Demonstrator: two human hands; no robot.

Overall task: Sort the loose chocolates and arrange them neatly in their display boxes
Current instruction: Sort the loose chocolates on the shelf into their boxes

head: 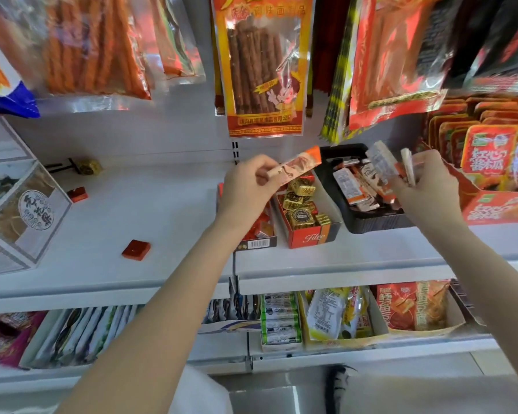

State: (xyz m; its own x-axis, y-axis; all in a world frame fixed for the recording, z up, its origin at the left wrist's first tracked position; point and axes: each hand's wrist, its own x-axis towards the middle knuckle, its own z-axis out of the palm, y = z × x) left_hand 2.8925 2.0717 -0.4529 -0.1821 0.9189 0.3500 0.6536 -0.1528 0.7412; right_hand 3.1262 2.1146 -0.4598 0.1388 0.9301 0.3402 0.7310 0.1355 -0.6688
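A white shelf carries the goods; at its far left stands a pale carton, tilted; near the back wall lies a gold chocolate beside a dark hook; forward of it sit two loose red chocolates, a small one and a larger one nearer the front edge, well apart; right of the centre joint stand two red boxes side by side, the left box partly hidden by an arm, the right box full of gold squares; just beside that sits a black tray of wrapped bars; at far right stands an orange display box of packets.
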